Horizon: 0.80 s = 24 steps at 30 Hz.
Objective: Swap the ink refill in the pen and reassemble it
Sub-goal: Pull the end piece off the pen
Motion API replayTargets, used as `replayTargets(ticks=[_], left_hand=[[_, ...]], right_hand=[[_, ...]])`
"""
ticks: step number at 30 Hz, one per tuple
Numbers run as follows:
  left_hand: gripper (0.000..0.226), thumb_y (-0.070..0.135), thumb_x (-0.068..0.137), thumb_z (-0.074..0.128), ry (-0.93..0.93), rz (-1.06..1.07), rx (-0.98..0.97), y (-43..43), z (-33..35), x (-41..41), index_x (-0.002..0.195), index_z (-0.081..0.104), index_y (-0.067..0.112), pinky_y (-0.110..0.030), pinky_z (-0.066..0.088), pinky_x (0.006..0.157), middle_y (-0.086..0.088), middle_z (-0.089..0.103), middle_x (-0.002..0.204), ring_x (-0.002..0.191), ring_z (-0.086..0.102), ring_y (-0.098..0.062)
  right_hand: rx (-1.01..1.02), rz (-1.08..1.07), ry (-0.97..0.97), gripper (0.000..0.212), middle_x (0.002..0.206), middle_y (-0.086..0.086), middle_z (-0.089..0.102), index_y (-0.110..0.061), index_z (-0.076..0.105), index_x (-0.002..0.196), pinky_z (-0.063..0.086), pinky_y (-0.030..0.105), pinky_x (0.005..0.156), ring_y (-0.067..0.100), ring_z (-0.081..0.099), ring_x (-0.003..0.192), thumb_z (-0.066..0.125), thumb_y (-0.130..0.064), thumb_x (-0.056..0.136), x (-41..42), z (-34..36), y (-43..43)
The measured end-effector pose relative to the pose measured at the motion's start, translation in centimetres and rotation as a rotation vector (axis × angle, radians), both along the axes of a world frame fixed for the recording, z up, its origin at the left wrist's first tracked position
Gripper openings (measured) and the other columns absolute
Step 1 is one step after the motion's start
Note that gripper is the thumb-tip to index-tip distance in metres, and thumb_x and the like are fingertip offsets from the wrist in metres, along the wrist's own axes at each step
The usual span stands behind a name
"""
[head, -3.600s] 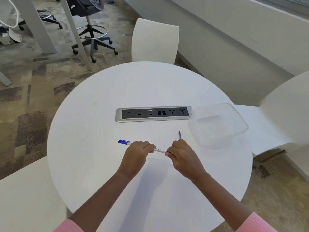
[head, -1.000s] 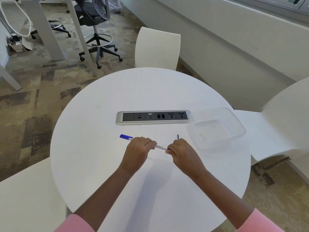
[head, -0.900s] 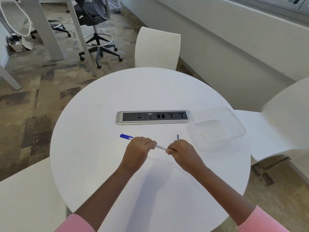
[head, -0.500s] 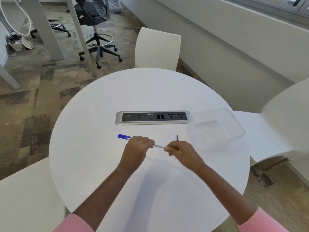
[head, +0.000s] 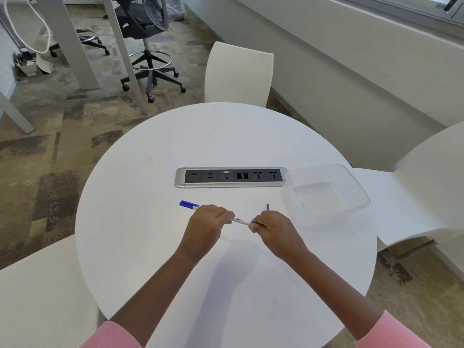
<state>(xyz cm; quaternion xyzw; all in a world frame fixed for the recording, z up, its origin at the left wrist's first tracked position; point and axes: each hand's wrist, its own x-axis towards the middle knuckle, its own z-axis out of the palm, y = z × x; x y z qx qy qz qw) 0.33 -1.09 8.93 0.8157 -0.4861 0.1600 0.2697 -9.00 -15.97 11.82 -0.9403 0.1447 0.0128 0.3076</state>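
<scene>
A white pen (head: 240, 220) with a blue cap end at its left lies level between both hands, just above the round white table (head: 155, 222). My left hand (head: 204, 226) is closed around the pen's barrel near the cap. My right hand (head: 275, 231) pinches the pen's right end, and the tip is hidden in its fingers. A thin dark refill (head: 267, 207) sticks up behind my right hand; its lower part is hidden, and I cannot tell whether the hand holds it.
A clear plastic container (head: 351, 189) stands on the table to the right of my hands. A silver power-socket strip (head: 180, 177) is set into the tabletop beyond them. White chairs (head: 238, 74) ring the table.
Both hands and the pen have stayed in about the same place. My right hand's fingers have shifted slightly on the pen's right end.
</scene>
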Motion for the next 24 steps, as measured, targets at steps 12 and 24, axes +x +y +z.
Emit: replayTargets(ticks=[12,24], left_hand=[[0.025,-0.007,0.052,0.086,0.000,0.034,0.022,0.5,-0.3,-0.1,0.067,0.071,0.007,-0.023,0.048,0.046,-0.002,0.066,0.056,0.045,0.058,-0.022],[0.024,-0.007,0.053,0.086,-0.013,0.035,0.006,0.4,-0.1,-0.5,0.067,0.072,0.006,-0.022,0.048,0.044,-0.003,0.067,0.056,0.045,0.058,-0.023]], right_hand=[[0.303,-0.117,0.015,0.013,0.069,-0.002,0.059,-0.011,0.065,0.092,0.037,0.023,0.067,0.012,0.051,0.071,0.055,-0.018,0.088,-0.5,0.2,-0.4],[-0.279,0.107,-0.228,0.010,0.066,0.020,0.059,0.004,0.066,0.075,0.045,0.037,0.058,0.032,0.054,0.066,0.062,-0.003,0.081,-0.7,-0.4,0.6]])
